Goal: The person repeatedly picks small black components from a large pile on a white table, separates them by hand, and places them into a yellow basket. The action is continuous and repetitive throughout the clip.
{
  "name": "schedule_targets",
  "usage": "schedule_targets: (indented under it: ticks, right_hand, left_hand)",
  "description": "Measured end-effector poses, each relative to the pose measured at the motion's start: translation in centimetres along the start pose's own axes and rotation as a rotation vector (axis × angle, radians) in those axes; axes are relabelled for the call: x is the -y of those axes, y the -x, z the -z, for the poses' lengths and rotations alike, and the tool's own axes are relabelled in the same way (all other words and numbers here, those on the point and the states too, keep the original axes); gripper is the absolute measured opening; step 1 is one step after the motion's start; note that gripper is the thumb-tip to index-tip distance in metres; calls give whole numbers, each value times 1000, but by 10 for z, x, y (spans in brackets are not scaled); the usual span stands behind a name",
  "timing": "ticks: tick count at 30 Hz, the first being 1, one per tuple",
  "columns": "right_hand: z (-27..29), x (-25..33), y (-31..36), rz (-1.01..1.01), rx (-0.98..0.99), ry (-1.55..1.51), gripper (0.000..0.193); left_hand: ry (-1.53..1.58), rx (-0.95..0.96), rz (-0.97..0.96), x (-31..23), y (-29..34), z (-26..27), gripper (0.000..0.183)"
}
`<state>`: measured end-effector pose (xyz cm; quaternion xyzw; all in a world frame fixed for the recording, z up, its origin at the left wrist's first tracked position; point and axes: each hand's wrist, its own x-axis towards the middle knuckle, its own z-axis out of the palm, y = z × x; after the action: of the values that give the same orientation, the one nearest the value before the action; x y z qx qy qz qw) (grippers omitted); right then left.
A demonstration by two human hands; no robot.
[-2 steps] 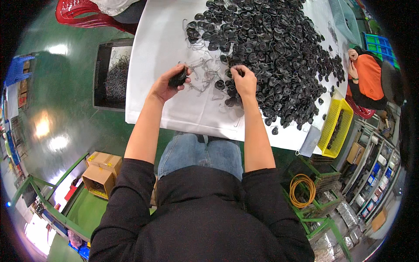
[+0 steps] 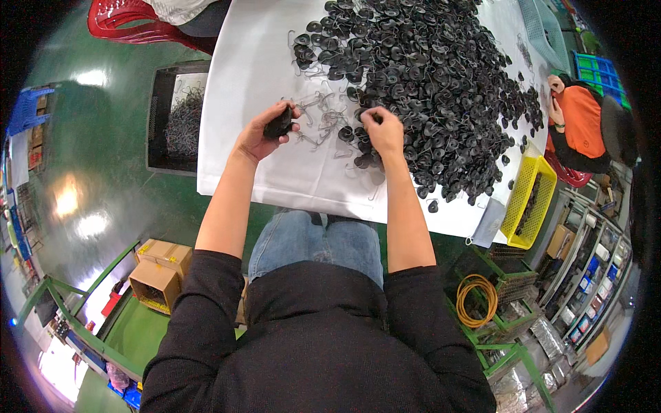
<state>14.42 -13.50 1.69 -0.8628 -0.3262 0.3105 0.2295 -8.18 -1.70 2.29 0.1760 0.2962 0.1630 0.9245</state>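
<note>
My left hand (image 2: pixel 260 136) is closed around a small stack of black round discs (image 2: pixel 278 124) over the white table (image 2: pixel 242 89). At the left edge of a big heap of black discs with metal hooks (image 2: pixel 441 103), my right hand (image 2: pixel 386 133) has its thumb and fingers pinched together. Black discs lie right by its fingertips, and I cannot make out what sits in the pinch. Between my hands, loose wire hooks (image 2: pixel 318 113) are scattered on the table.
A dark bin of wire hooks (image 2: pixel 184 127) stands left of the table. At the table's right corner is a yellow basket (image 2: pixel 546 195). A person in orange and black (image 2: pixel 582 124) sits at the right; a red chair (image 2: pixel 113 24) is at the far left.
My right hand has shifted slightly toward me at the heap's edge, its fingers still pinched. The left hand stays nearly in place with the discs.
</note>
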Motion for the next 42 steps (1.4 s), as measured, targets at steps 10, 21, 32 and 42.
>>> schedule_targets:
  ticks: [10,21,32,42]
  right_hand:
    - [-48,15,-6,179,58,409,23]
    - [-63,12,5,145,210,613,27]
    - [52,-81,31,-268,185,-642,34]
    - [305,-360,92,-503,-741,-1149,26]
  left_hand:
    - [-108,-113,64,31,-5,0,23]
    - [-586,-559,137,76,-2,15,20]
    - [-572,-340,254,132,-59,-95,22]
    - [-599,200,519,395,-215,-388,23]
